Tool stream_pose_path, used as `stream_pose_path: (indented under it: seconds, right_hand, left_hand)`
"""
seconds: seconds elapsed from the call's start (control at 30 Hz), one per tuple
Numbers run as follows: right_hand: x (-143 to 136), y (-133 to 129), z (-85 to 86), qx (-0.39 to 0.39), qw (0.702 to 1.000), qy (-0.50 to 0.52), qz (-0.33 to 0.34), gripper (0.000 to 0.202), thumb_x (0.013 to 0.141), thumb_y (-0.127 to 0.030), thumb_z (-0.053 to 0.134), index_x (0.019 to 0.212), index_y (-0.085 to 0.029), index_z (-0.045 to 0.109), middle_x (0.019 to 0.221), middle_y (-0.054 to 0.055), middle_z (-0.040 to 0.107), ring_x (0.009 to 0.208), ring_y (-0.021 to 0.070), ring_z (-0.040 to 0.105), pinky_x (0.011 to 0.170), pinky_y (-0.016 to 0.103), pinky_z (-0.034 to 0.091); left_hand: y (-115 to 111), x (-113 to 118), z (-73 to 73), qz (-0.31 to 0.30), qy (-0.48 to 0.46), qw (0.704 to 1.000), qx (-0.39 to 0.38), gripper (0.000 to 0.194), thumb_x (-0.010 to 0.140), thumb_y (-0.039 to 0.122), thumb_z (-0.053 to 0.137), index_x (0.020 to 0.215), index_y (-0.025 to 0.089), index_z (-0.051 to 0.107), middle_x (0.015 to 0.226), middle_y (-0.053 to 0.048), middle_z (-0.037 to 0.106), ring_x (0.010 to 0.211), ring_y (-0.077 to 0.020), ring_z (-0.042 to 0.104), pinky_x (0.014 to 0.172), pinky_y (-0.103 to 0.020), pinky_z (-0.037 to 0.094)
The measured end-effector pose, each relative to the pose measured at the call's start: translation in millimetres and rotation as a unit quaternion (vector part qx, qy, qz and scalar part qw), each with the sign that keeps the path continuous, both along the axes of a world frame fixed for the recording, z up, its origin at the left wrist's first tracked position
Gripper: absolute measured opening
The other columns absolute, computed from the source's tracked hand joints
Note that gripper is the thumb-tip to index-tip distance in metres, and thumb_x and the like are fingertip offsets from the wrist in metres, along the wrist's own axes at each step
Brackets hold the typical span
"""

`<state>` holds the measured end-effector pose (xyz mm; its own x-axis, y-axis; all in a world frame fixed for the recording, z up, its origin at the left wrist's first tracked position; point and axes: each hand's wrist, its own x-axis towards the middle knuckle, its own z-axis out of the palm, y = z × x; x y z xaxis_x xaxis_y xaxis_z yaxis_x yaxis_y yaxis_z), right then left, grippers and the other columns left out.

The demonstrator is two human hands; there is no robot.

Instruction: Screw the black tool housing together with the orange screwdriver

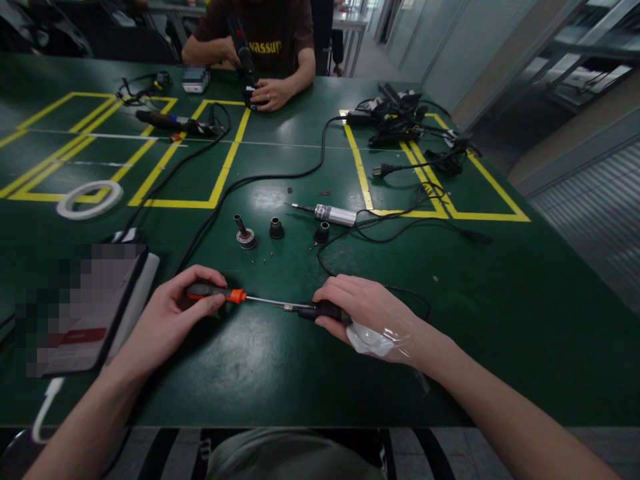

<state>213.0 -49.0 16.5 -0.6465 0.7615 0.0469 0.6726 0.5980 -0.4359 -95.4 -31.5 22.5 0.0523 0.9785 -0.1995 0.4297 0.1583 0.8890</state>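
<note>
A screwdriver (235,295) with an orange and black handle lies in my left hand (187,300), fingers closed round the handle. Its thin shaft points right, and the tip meets or overlaps a black cylindrical tool (313,311) with a slim metal bit pointing left. My right hand (355,307) grips that tool; the hand hides its rear part. White padding (373,340) and clear tape are stuck by my right wrist. Beyond my hands lie a silver cylindrical tool (336,215) with a long bit, a metal part with an upright stem (245,235), two black collars (276,228) and several tiny screws (266,260).
A tablet-like device (95,307) with blurred screen sits at left, beside a roll of white tape (90,200). Black cables (270,177) cross the green table. A heap of corded black tools (395,117) lies far right. Opposite, a person (255,40) holds a black tool.
</note>
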Motion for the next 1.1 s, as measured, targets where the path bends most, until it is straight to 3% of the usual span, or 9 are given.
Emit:
stream_pose_path:
  seconds: [0.6, 0.8, 0.97, 1.1]
  right_hand:
    - [0.8, 0.2, -2.6, 0.007, 1.000, 0.011, 0.000, 0.011, 0.099, -0.026, 0.065, 0.106, -0.018, 0.065, 0.095, 0.006, 0.069, 0.085, 0.0198, 0.065, 0.076, 0.031, 0.051]
    - [0.5, 0.6, -1.6, 0.008, 1.000, -0.001, 0.000, 0.012, 0.098, -0.027, 0.065, 0.106, -0.019, 0.065, 0.095, 0.006, 0.070, 0.086, 0.0200, 0.065, 0.075, 0.030, 0.050]
    - [0.7, 0.4, -1.7, 0.014, 1.000, 0.003, 0.001, 0.011, 0.099, -0.027, 0.065, 0.106, -0.018, 0.065, 0.094, 0.006, 0.069, 0.084, 0.0201, 0.065, 0.074, 0.031, 0.050]
    - [1.0, 0.4, -2.7, 0.010, 1.000, 0.002, 0.002, 0.012, 0.099, -0.028, 0.063, 0.106, -0.018, 0.065, 0.094, 0.006, 0.069, 0.085, 0.0202, 0.065, 0.075, 0.031, 0.051]
  left_hand:
    - [0.7, 7.2, 4.9, 0.001, -0.005, 1.000, 0.012, 0.032, 0.068, 0.046, 0.078, 0.084, 0.021, 0.067, 0.077, 0.001, 0.068, 0.057, -0.0136, 0.055, 0.053, -0.024, 0.045]
    - [-0.4, 11.9, 1.6, 0.024, 0.010, 1.000, 0.005, 0.037, 0.074, 0.055, 0.075, 0.081, 0.021, 0.064, 0.062, 0.001, 0.065, 0.053, -0.0149, 0.051, 0.050, -0.024, 0.039]
    - [0.9, 12.6, 0.8, 0.009, 0.070, 0.995, 0.067, 0.034, 0.075, 0.055, 0.070, 0.081, 0.021, 0.073, 0.081, -0.004, 0.074, 0.077, -0.0221, 0.064, 0.068, -0.030, 0.050]
    - [-1.6, 8.5, 3.6, -0.003, 0.029, 0.999, 0.033, 0.035, 0.076, 0.052, 0.070, 0.096, 0.023, 0.070, 0.080, -0.002, 0.070, 0.067, -0.0195, 0.061, 0.060, -0.028, 0.048]
